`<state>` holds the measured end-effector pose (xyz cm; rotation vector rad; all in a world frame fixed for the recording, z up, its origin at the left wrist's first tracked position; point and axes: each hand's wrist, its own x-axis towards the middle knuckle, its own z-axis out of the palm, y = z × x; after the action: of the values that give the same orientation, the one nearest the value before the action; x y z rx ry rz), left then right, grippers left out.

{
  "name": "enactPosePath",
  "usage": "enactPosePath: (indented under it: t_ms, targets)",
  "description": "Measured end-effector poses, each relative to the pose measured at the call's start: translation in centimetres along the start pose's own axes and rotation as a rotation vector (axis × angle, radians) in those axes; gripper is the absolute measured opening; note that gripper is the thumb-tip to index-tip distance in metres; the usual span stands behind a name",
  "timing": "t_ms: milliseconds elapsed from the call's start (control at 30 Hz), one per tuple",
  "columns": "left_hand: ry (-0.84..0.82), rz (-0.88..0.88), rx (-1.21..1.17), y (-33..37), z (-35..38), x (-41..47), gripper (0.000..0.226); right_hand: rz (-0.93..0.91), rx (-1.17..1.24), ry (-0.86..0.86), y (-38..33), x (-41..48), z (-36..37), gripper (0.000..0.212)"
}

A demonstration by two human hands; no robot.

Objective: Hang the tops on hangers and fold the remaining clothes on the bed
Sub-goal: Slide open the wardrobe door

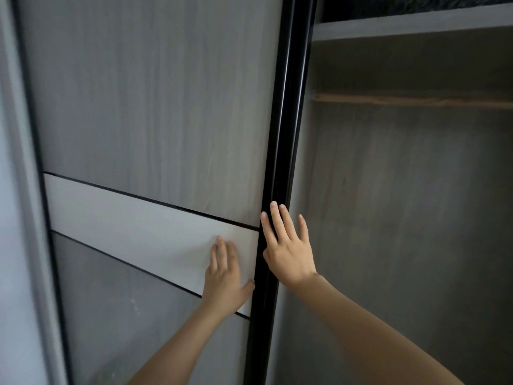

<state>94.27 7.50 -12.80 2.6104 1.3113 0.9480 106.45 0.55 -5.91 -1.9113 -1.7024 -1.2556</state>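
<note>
Currently only the wardrobe (402, 218) is seen; where the clothes lie cannot be told. The left hand (224, 276) is laid flat on the pale band (138, 218) of the sliding door (152, 93), fingers straight and together, thumb out toward the black door edge (280, 134). The right hand (288, 245) is pressed on that edge, fingers straight and spread, nothing held. Right of the edge the compartment is open — a wooden rail (410, 101) is mounted under a grey shelf (402, 27).
</note>
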Motion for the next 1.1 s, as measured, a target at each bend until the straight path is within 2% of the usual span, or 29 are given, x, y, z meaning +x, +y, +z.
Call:
enactPosePath:
  t_ms: [133, 200, 233, 333, 400, 500, 667, 800, 967, 1100]
  targets:
    - [-0.039, -0.058, 0.03, 0.7, -1.2, -0.2, 0.092, -0.051, -0.004, -0.033, 0.6, 0.3, -0.7, 0.079]
    - [-0.021, -0.099, 0.048, 0.9, -2.2, -0.4, 0.078, -0.142, 0.012, -0.031, 1.7, 0.0, -1.3, 0.072]
    - [0.041, -0.091, 0.052, 0.8, -2.6, -0.6, 0.067, -0.19, 0.011, -0.029, 2.5, -0.4, -1.6, 0.068]
    - [0.243, 0.066, -0.033, 1.0, -2.6, -1.5, 0.05, -0.234, -0.086, -0.059, 6.6, -2.4, -2.5, 0.067]
    - [0.36, 0.212, -0.114, 2.9, -1.9, -2.0, 0.044, -0.175, -0.161, -0.079, 10.4, -4.6, -3.5, 0.065]
    - [0.425, 0.385, -0.235, 8.0, -0.4, -2.0, 0.039, -0.015, -0.289, -0.173, 16.1, -8.2, -6.7, 0.069]
    - [0.363, 0.502, -0.398, 15.8, 2.6, -1.9, 0.04, 0.21, -0.465, -0.344, 22.5, -14.4, -13.3, 0.076]
    - [0.258, 0.582, -0.454, 21.6, 5.0, -2.6, 0.043, 0.312, -0.581, -0.397, 25.8, -19.5, -18.5, 0.067]
    - [0.15, 0.693, -0.471, 27.5, 7.1, -4.3, 0.044, 0.311, -0.702, -0.486, 29.0, -23.5, -24.0, 0.059]
    - [0.23, 0.748, -0.539, 30.7, 7.7, -4.6, 0.041, 0.368, -0.779, -0.511, 31.6, -24.9, -27.3, 0.05]
